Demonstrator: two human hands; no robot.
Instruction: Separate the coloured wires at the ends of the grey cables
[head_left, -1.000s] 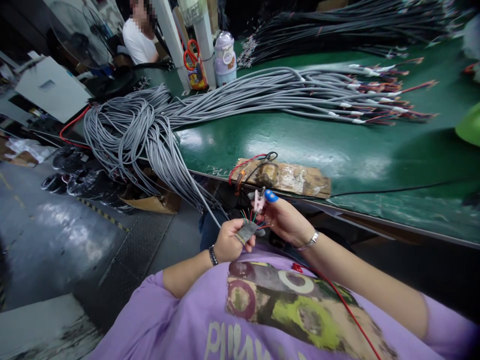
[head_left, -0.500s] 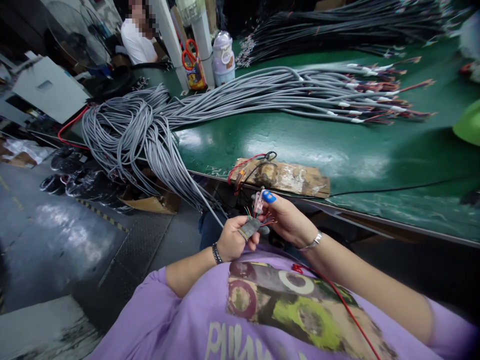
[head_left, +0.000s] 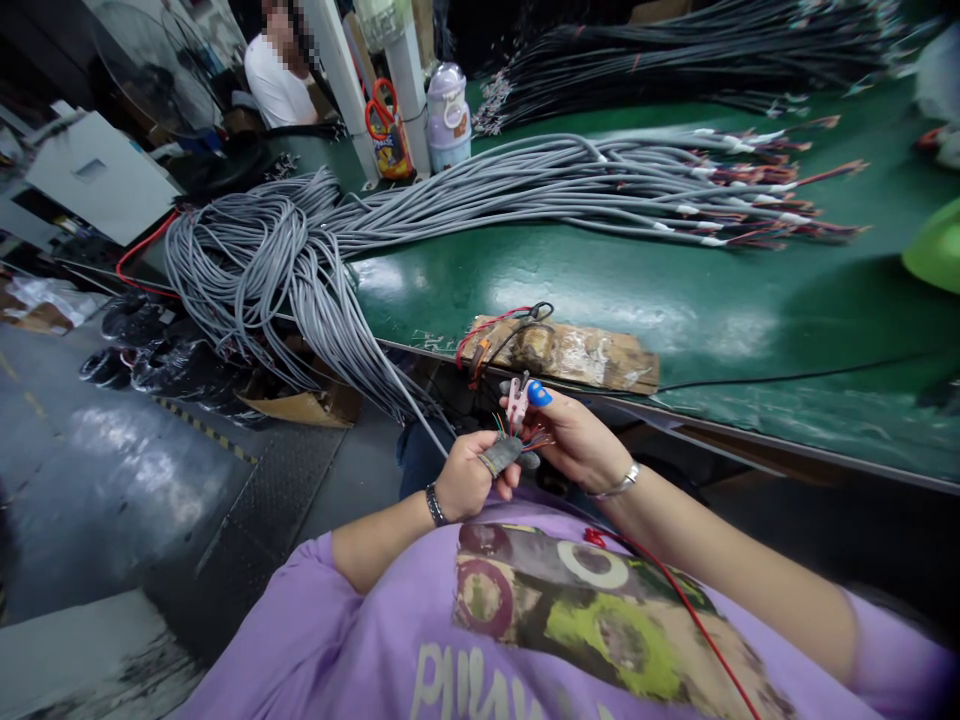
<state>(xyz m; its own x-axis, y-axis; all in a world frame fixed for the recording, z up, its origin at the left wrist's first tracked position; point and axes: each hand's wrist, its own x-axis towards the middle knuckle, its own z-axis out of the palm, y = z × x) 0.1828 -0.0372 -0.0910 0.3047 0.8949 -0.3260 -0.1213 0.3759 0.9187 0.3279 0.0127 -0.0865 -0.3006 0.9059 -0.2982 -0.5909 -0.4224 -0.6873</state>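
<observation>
The left hand (head_left: 465,478) pinches a grey cable (head_left: 429,428) between its grey-capped thumb (head_left: 500,456) and bent fingers (head_left: 509,482), with thin coloured wires (head_left: 536,440) poking out, and the right hand (head_left: 581,440), blue cap (head_left: 538,393) on its thumb, grips a pink tool (head_left: 517,404) beside them, near a wooden board (head_left: 600,357) on the green table (head_left: 660,300).

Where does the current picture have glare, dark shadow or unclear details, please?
Head view: pale glare patches on the glossy green tabletop, and deep shadow below its front edge at right; head view: the purple fabric sleeve at lower right looks soft and stretched; head view: thin multicoloured wires by the bare left hand are too small to count.
</observation>
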